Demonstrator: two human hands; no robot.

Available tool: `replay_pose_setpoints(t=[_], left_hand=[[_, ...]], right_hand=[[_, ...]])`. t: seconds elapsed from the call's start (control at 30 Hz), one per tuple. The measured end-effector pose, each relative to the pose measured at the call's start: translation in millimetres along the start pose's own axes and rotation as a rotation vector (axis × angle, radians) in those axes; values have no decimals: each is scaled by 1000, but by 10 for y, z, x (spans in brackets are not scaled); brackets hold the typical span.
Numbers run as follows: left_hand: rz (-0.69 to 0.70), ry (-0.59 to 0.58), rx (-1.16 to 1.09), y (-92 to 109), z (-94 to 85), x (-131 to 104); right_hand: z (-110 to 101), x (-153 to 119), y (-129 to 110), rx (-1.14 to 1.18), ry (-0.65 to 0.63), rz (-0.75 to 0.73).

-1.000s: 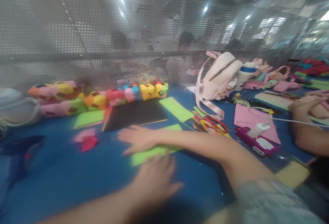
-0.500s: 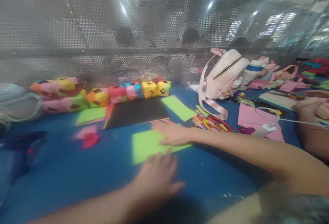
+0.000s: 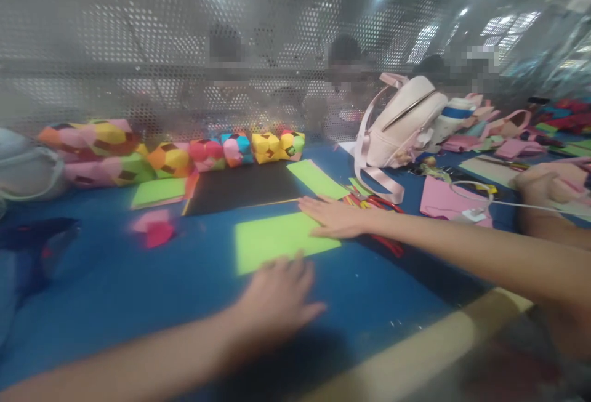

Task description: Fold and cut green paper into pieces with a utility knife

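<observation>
A sheet of light green paper (image 3: 272, 239) lies flat on the blue tabletop in front of me. My right hand (image 3: 335, 217) rests flat on its right end, fingers stretched out to the left. Along the near edge of the sheet is my left hand (image 3: 281, 297), palm down with the fingers spread; its fingertips touch or hover at the paper's edge, blurred a little. Neither hand grips anything. Just beyond lies a black sheet (image 3: 244, 186), with another green strip (image 3: 316, 178) to its right. Red-handled scissors (image 3: 373, 199) are partly hidden behind my right forearm.
Folded paper balls (image 3: 170, 159) line the back by a perforated metal screen (image 3: 175, 39). Pink paper pieces (image 3: 157, 229) lie left. A pale backpack (image 3: 401, 122), a white bottle (image 3: 455, 119) and pink paper (image 3: 443, 199) stand or lie right. Another person's hand (image 3: 535, 189) is at far right.
My right hand has slid to the right along the green sheet, baring more of it. My left hand stays near the sheet's front edge. The view has shifted slightly.
</observation>
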State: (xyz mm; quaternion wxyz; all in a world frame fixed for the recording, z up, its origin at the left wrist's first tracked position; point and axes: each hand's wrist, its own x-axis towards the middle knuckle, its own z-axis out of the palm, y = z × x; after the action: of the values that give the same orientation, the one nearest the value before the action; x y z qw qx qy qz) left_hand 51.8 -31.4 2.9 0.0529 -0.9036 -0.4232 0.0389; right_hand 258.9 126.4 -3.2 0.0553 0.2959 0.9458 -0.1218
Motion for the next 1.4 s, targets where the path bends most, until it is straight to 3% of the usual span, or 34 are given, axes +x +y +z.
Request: replay_pose_setpoints(t=[0.1, 0.27, 0.63, 0.8, 0.93, 1.07, 1.23, 1.4], left_hand=[[6, -4, 7, 15, 2, 2], [47, 71, 23, -2, 68, -6], [57, 263, 96, 8, 207, -69], [71, 267, 104, -15, 207, -76], [76, 294, 122, -38, 224, -78], [82, 296, 121, -44, 238, -83], [77, 263, 110, -38, 214, -78], [64, 174, 77, -36, 156, -47]], right_hand=[[-10, -46, -32, -22, 39, -25], [66, 47, -164, 12, 25, -204], [29, 868, -577, 37, 37, -483], [61, 1119, -794, -19, 59, -471], [77, 973, -727, 27, 91, -402], [83, 604, -457, 103, 91, -271], [105, 180, -119, 128, 80, -94], [62, 10, -9, 151, 130, -37]])
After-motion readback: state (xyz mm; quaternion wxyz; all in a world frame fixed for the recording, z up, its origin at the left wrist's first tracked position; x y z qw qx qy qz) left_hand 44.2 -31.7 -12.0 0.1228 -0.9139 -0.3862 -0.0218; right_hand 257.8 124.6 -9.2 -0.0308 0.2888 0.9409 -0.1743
